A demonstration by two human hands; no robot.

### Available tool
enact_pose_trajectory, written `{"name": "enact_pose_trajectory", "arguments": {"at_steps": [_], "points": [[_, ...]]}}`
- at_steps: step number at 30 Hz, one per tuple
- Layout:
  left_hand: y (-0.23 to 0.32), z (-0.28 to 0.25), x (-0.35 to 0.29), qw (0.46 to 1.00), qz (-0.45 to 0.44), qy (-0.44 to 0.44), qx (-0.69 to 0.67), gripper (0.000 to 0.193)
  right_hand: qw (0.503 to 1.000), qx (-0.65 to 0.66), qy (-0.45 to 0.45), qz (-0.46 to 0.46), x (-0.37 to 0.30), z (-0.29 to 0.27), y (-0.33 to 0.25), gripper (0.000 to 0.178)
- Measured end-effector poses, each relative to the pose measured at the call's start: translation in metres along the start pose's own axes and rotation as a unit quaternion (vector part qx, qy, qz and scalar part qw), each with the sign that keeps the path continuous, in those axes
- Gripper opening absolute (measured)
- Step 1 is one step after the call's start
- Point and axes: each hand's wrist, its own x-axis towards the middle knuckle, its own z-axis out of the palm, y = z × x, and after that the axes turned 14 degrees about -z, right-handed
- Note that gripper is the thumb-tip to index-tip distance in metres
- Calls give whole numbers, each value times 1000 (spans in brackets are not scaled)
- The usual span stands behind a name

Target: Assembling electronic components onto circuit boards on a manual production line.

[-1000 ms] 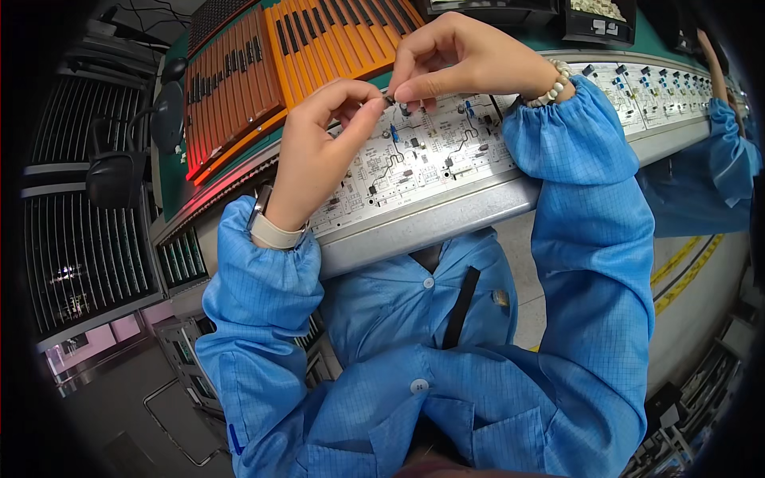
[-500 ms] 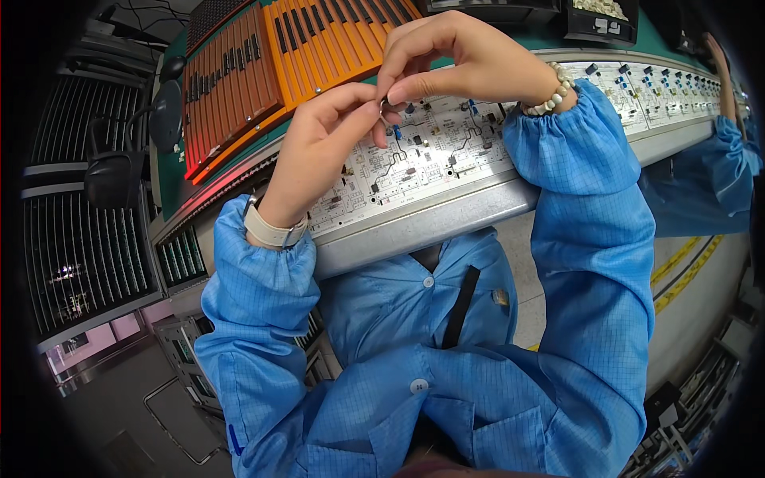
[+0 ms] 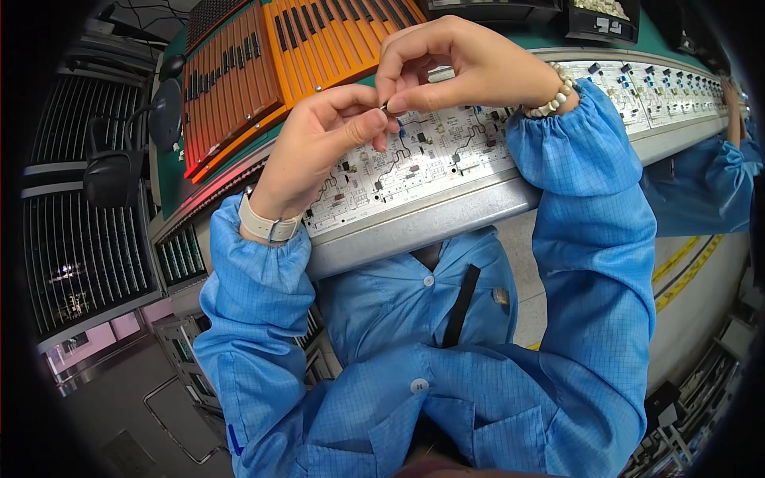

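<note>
Fingertips of both hands meet above a white circuit board (image 3: 406, 175). Right hand (image 3: 466, 70): thumb and forefinger pinching a small dark part (image 3: 385, 106). Left hand (image 3: 307, 145): thumb and forefinger curled in at same part; can't tell if they grip it. Part is held up off the board. Board sits along a metal rail (image 3: 422, 227); orange tray (image 3: 331, 68) with black pieces lies beyond left hand.

Bench (image 3: 169, 191) carries slotted trays (image 3: 319, 60) — rail (image 3: 422, 215) carries circuit boards (image 3: 434, 169).
</note>
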Motion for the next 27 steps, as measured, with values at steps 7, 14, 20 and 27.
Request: {"name": "enact_pose_trajectory", "arguments": {"at_steps": [7,14,20,27], "points": [[2,2,-4,1000,-22,3,2,32,999,2,-19,-26,1,-1,-3,17],[4,0,-4,1000,-29,-7,-3,31,997,-51,-25,-44,5,-2,-6,18],[5,-4,-6,999,-31,-18,4,30,994,-81,-73,-27,16,-4,-17,17],[2,-4,-6,1000,-5,-14,-27,28,986,-117,-114,27,31,-10,-29,17]]}}
